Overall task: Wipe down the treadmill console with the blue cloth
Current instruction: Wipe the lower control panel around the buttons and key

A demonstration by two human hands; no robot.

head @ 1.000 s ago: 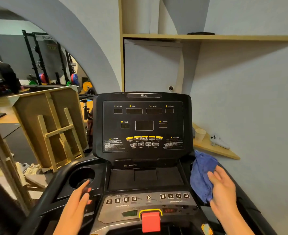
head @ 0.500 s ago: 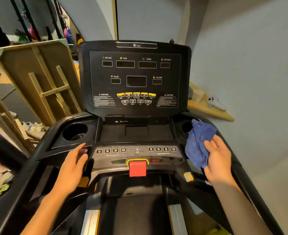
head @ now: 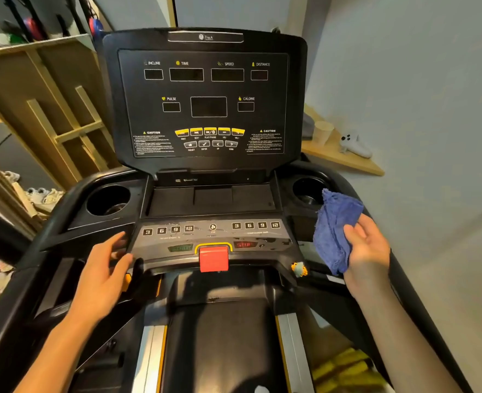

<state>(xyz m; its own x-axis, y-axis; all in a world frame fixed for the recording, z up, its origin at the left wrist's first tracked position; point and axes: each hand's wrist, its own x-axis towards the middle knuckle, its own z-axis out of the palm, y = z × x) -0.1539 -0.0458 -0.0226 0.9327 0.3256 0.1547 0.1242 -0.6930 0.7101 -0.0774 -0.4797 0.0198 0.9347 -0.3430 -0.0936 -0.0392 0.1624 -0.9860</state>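
We are holding the soft, floppy blue cloth [head: 336, 231] bunched in our right hand [head: 367, 251] beside the treadmill console [head: 208, 103], while our left hand [head: 103, 276] is resting open on its lower edge.

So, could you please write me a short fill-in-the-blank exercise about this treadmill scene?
1. The crumpled blue terry cloth is held in the ____ hand.
2. The left hand rests beside the grey button panel, holding ____.
3. The square red stop button sits under a ____ arch.
4. The round black cup holder on the left contains no ____.

Missing words: right; nothing; yellow; cup
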